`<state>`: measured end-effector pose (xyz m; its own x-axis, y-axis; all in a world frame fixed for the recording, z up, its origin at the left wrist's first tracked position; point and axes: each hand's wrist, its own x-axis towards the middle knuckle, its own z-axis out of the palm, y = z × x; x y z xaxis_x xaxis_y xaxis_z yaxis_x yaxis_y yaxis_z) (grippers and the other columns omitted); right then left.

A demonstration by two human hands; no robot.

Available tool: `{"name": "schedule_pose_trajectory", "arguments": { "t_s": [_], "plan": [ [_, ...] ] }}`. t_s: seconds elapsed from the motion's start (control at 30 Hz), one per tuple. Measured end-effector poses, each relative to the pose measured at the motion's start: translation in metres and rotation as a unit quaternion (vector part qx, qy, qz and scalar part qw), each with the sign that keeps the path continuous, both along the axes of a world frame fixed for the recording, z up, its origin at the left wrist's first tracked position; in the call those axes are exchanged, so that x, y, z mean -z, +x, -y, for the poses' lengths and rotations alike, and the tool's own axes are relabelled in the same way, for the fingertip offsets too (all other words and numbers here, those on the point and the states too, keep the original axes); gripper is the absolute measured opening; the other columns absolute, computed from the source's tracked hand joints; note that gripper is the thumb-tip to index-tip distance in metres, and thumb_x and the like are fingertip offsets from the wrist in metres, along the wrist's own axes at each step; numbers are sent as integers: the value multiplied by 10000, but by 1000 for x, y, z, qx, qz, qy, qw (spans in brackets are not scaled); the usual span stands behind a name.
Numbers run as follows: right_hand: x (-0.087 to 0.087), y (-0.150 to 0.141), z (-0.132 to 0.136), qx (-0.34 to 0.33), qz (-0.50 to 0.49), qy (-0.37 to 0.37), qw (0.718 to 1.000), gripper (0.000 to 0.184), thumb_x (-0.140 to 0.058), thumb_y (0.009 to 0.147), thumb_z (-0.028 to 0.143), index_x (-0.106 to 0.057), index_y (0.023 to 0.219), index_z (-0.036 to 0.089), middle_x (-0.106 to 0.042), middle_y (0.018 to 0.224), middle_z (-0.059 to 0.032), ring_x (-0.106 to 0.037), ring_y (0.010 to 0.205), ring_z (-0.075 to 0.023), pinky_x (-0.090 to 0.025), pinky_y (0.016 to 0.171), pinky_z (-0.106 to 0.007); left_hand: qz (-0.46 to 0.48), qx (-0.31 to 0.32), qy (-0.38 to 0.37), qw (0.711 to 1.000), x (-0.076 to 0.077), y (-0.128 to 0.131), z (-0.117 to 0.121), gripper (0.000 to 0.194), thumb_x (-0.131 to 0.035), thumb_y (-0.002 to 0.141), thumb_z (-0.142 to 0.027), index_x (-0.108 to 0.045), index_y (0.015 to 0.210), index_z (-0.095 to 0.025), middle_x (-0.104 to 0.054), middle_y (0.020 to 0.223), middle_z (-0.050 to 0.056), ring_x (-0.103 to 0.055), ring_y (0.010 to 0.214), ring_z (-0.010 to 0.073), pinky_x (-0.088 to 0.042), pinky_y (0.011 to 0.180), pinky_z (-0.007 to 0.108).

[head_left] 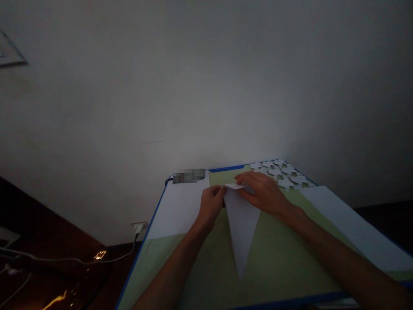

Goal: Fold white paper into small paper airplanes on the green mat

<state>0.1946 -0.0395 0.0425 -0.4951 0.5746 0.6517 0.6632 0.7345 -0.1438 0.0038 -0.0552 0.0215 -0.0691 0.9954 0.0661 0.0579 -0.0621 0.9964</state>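
Far left: a flat, pale-bordered frame is seen on the plain matte wall, most of it cut off by the picture's edge. Below it, a thin white cable is strung over a dark reddish floor; the objects down there are lost in shadow and glare. A white plug is seated at the wall, close to the floor.

Desk: dull green top, edged in blue, its near corners cut off. At its left a smooth white sheet is laid flat; at the sheet's far end a dark, oblong object is blurred into blocks and cannot be identified.

Centre: a folded paper is held above the green top, a long wedge narrowing to a point toward the near side. Its upper left corner is pinched by the grip of the left hand, thumb against curled fingers. Its folded top edge is pinched by the right hand, by which part of the flap is hidden.

Far right corner: small, spiky folded white pieces are set in rows, some covered by the right hand. Nearer, long white paper is spread along the right side, partly hidden by the forearm.
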Motion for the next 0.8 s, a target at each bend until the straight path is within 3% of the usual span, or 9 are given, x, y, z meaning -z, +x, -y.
{"name": "schedule_pose_trajectory", "arguments": {
  "t_s": [0.13, 0.27, 0.37, 0.57, 0.8],
  "plan": [
    [4, -5, 2, -14, 27, -2, 1000, 240, -510, 1023, 265, -666, 1201, 220, -746, 1150, -113, -680, 1055, -290, -509, 916, -458, 104, -12, -26, 994, -1, 1, 2, 264, -716, 726, -367, -683, 809, -119, -660, 691, 49, -629, 575, 155, -526, 574, 280],
    [7, -9, 2, -40, 13, -7, 999, 267, -557, 1003, 268, -673, 1242, 246, -723, 1217, -114, -652, 1122, -294, -497, 968, -490, 145, -11, -25, 989, -5, 0, 3, 285, -742, 714, -363, -674, 848, -122, -684, 791, 60, -656, 619, 153, -554, 630, 299],
    [7, -11, 5, -32, -24, -25, 999, 303, -595, 994, 372, -659, 1267, 257, -711, 1245, -110, -642, 1161, -296, -485, 1013, -504, 160, -9, -19, 987, -8, -1, 3, 290, -751, 708, -363, -659, 852, -129, -677, 819, 53, -646, 628, 139, -539, 621, 280],
    [8, -15, 12, -35, -53, -47, 997, 473, -660, 935, 459, -599, 1358, 255, -660, 1317, -126, -608, 1224, -308, -462, 1076, -522, 129, -26, -2, 991, -8, -1, 4, 241, -717, 738, -328, -662, 872, -136, -658, 795, 27, -596, 614, 107, -515, 595, 243],
    [12, -9, -2, -19, -88, -43, 995, 295, -496, 1026, 251, -667, 1265, 274, -724, 1178, -78, -678, 1082, -264, -530, 942, -450, 9, -39, 29, 999, -3, -4, 0, 241, -719, 782, -289, -712, 974, -142, -740, 922, 103, -684, 771, 183, -534, 662, 279]
  ]
}}
